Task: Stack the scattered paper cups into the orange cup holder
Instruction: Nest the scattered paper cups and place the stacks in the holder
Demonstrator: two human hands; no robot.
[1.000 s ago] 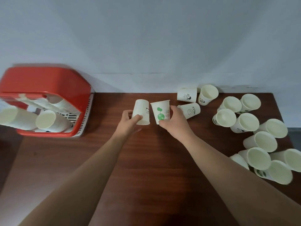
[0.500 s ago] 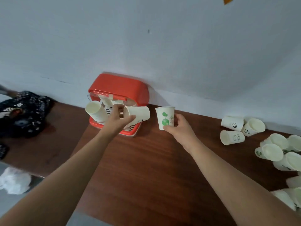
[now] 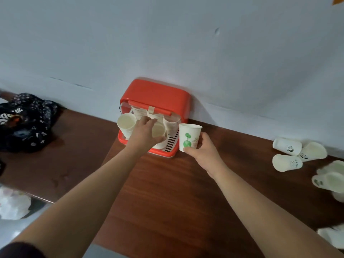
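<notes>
The orange cup holder point(image 3: 158, 94) stands against the wall at the back of the brown table point(image 3: 176, 192). Rows of stacked paper cups poke out of its open front, one stack point(image 3: 126, 124) at its left. My left hand point(image 3: 144, 134) reaches into that front, holding a plain paper cup point(image 3: 158, 132) against the middle stack. My right hand point(image 3: 203, 152) holds a paper cup with a green plant print point(image 3: 189, 136) upright just right of the holder. Several scattered paper cups point(image 3: 286, 162) lie on their sides at the right.
A dark patterned cloth bundle point(image 3: 24, 121) lies on the table's left end. A white plastic bag point(image 3: 14, 204) sits below the table's left edge. The wall runs close behind the holder.
The view swung left from the scattered cups to the holder. My left hand carried its cup into the holder's front. My right hand followed with the green-print cup.
</notes>
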